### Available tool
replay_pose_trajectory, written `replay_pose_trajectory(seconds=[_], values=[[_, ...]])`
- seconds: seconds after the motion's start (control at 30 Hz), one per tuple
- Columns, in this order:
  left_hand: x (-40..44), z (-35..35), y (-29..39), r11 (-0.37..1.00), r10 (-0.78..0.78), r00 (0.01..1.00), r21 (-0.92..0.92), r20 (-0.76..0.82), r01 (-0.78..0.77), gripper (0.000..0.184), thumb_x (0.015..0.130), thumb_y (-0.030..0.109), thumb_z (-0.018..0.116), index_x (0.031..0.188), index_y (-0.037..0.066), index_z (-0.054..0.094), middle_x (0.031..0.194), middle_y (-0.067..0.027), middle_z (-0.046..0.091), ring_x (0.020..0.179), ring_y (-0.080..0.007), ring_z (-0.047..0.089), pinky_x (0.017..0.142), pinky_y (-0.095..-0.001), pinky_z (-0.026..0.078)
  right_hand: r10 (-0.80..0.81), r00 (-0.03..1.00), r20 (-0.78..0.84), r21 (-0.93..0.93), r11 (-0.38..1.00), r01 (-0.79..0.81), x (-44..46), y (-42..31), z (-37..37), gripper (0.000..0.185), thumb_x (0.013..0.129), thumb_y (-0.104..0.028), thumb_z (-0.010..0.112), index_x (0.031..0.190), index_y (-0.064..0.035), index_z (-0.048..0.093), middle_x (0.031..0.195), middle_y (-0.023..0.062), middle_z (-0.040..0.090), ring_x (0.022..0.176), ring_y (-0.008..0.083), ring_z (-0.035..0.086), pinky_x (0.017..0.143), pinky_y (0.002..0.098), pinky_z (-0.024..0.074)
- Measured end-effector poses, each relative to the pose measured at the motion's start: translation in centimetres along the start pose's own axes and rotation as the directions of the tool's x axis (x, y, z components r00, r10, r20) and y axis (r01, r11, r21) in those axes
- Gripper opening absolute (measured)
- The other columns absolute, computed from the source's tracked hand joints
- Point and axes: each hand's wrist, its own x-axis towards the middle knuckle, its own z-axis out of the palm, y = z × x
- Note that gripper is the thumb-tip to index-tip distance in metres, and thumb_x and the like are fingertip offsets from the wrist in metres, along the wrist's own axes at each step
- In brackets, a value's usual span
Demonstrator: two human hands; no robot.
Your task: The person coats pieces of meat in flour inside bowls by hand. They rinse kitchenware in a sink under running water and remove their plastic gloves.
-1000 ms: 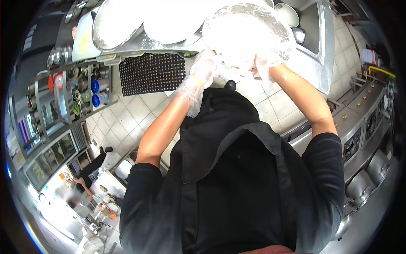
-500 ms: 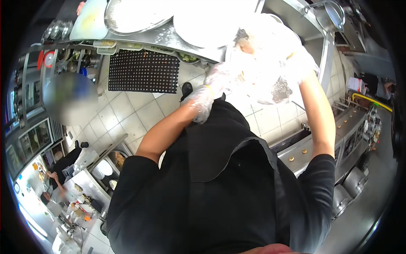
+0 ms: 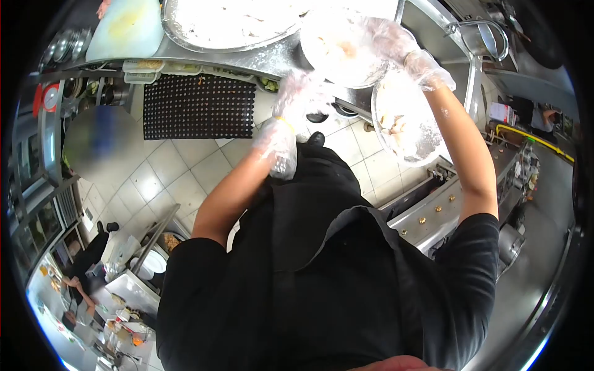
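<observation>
My right hand [image 3: 393, 44], in a clear, flour-dusted plastic glove, reaches over a round bowl [image 3: 328, 75] of white powder with a pinkish piece in it. Glare and the powder hide its fingertips. Below my right wrist, a second bowl [image 3: 424, 151] juts over the counter's edge, holding powder-coated pale pieces [image 3: 393, 125]. My left hand [image 3: 300, 93], also gloved, with a yellow band at the wrist, is in front of the counter edge, left of both bowls. Its fingers are washed out by light, so their grip is unclear.
A large oval tray [image 3: 213, 44] of white-coated pieces sits on the steel counter [image 3: 266, 62], beside a stained cutting board [image 3: 124, 31]. A metal pot [image 3: 479, 40] stands at the back right. Below lies a black perforated mat [image 3: 198, 108]. Another person [image 3: 80, 290] is at far left.
My right hand has moved up and left, from the right-hand bowl to over the powder bowl. My left hand has drawn left, away from the right-hand bowl. The camera view has shifted.
</observation>
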Motion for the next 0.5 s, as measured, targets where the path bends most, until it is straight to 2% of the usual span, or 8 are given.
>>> replay_pose_trajectory(seconds=[0.07, 0.13, 0.2, 0.27, 0.37, 0.4, 0.47, 0.5], values=[[3.0, -1.5, 0.0, 0.995, -0.084, 0.993, -0.069, -0.084, 0.078, 0.032, 0.081, 0.014, 0.057, 0.103, -0.007, 0.048, 0.075, -0.0183, 0.061, 0.065, -0.0276, 0.063, 0.057, -0.0367, 0.055, 0.052, 0.994, 0.100, -0.089, 0.995, -0.043, 0.2, -1.6, 1.3, 0.044, 0.078, -0.032, 0.055, 0.112, -0.0043, 0.052, 0.105, 0.0176, 0.058, 0.095, 0.0282, 0.056, 0.083, 0.0368, 0.0445], [4.6, -2.3, -0.4, 0.994, -0.060, 0.993, -0.098, -0.102, 0.050, 0.028, 0.079, 0.011, 0.058, 0.099, -0.006, 0.049, 0.073, -0.0182, 0.061, 0.062, -0.0273, 0.063, 0.054, -0.0357, 0.055, 0.181, 0.982, 0.052, 0.052, 0.982, -0.184, -0.2, -2.9, 2.7, 0.040, 0.078, -0.033, 0.053, 0.107, -0.0049, 0.055, 0.101, 0.0170, 0.059, 0.091, 0.0284, 0.057, 0.081, 0.0387, 0.0442], [5.1, -2.3, -0.6, 0.991, -0.045, 0.991, -0.129, -0.125, 0.029, 0.024, 0.077, 0.008, 0.059, 0.095, -0.005, 0.050, 0.071, -0.0182, 0.061, 0.058, -0.0270, 0.063, 0.052, -0.0348, 0.054, 0.182, 0.956, -0.228, -0.239, 0.942, -0.236, 3.3, 0.8, 10.9, 0.033, 0.077, -0.030, 0.052, 0.099, -0.0070, 0.059, 0.095, 0.0152, 0.060, 0.088, 0.0277, 0.057, 0.080, 0.0404, 0.0432], [5.3, -2.0, -0.6, 0.987, -0.039, 0.984, -0.159, -0.172, 0.011, 0.026, 0.069, 0.006, 0.069, 0.086, -0.002, 0.051, 0.071, -0.0151, 0.061, 0.056, -0.0199, 0.061, 0.045, -0.0304, 0.050, 0.333, 0.895, -0.298, -0.251, 0.877, -0.410, 1.7, -2.7, 6.6, 0.030, 0.075, -0.027, 0.053, 0.097, -0.0075, 0.060, 0.091, 0.0135, 0.061, 0.087, 0.0279, 0.057, 0.080, 0.0388, 0.0434], [4.6, -0.8, 1.1, 0.981, -0.052, 0.969, -0.195, -0.240, 0.004, 0.028, 0.066, 0.007, 0.072, 0.081, 0.000, 0.050, 0.069, -0.0134, 0.060, 0.054, -0.0180, 0.059, 0.044, -0.0294, 0.046, 0.416, 0.862, -0.290, -0.108, 0.881, -0.462, 1.8, -2.2, 5.1, 0.022, 0.074, -0.021, 0.054, 0.090, -0.0074, 0.062, 0.088, 0.0122, 0.061, 0.084, 0.0270, 0.058, 0.080, 0.0373, 0.0434], [4.9, -0.9, 1.1, 0.979, -0.043, 0.970, -0.203, -0.238, -0.006, 0.028, 0.066, 0.007, 0.072, 0.081, 0.000, 0.050, 0.069, -0.0134, 0.060, 0.054, -0.0180, 0.059, 0.044, -0.0294, 0.046, 0.218, 0.927, -0.305, -0.156, 0.949, -0.274, 1.2, -1.3, 4.7, 0.016, 0.074, -0.017, 0.054, 0.084, -0.0075, 0.063, 0.086, 0.0115, 0.062, 0.082, 0.0253, 0.058, 0.079, 0.0359, 0.0439], [5.4, -1.5, 0.7, 0.995, -0.096, 0.951, -0.027, -0.295, 0.092, 0.027, 0.067, 0.009, 0.072, 0.078, 0.001, 0.049, 0.068, -0.0117, 0.059, 0.053, -0.0167, 0.058, 0.043, -0.0281, 0.044, -0.008, 0.958, -0.286, -0.218, 0.974, -0.057, 1.3, 2.5, 4.9, 0.011, 0.074, -0.013, 0.055, 0.079, -0.0077, 0.063, 0.084, 0.0108, 0.062, 0.080, 0.0236, 0.058, 0.077, 0.0345, 0.0445], [5.5, -2.0, 0.6, 0.996, -0.089, 0.969, -0.013, -0.229, 0.089, 0.025, 0.069, 0.010, 0.070, 0.076, 0.002, 0.047, 0.066, -0.0124, 0.057, 0.053, -0.0184, 0.058, 0.044, -0.0292, 0.046, 0.046, 0.992, -0.121, -0.019, 0.999, -0.049, 3.2, 6.9, 6.4, 0.010, 0.073, -0.011, 0.057, 0.080, -0.0063, 0.063, 0.080, 0.0088, 0.062, 0.078, 0.0200, 0.058, 0.074, 0.0319, 0.0450]])
